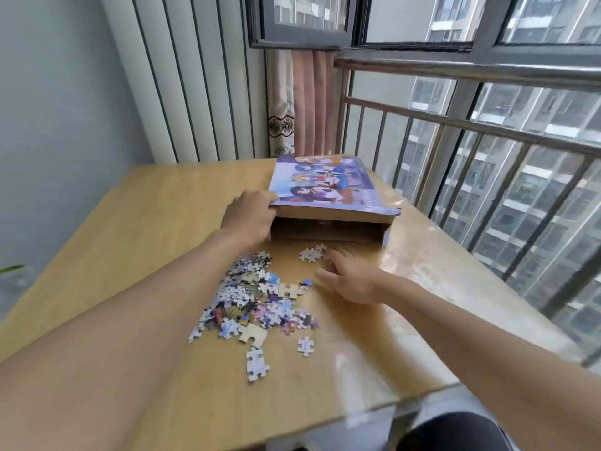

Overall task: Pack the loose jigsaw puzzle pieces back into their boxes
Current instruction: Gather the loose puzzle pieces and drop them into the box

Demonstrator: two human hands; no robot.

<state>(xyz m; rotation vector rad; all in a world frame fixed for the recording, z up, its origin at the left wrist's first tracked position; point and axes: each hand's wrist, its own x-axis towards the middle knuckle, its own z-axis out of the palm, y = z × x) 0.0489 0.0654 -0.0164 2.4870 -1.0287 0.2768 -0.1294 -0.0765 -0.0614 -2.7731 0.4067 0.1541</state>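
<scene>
- Sitting under everything is one smooth wooden table (pixel 136 222), its corners cut off from view.
- One flat cardboard box (pixel 328 229) lies at the far side, its picture lid (pixel 325 183) tipped up.
- One big pile of puzzle pieces (pixel 257 297) lies in the middle, too many to count; a small clump (pixel 313 253) lies near the box.
- Two hands: the left hand (pixel 248 216) holds the lid's corner; the right hand (pixel 349 279), blurry, lies flat with fingers spread, beside the clump.

Light wooden table (pixel 136 222) filling the lower frame, pink and cream curtain (pixel 300 102) at upper centre, metal railing (pixel 455 125) on the right, windows (pixel 406 17) above, apartment blocks (pixel 536 196) outside, grey wall (pixel 48 92) at left
</scene>
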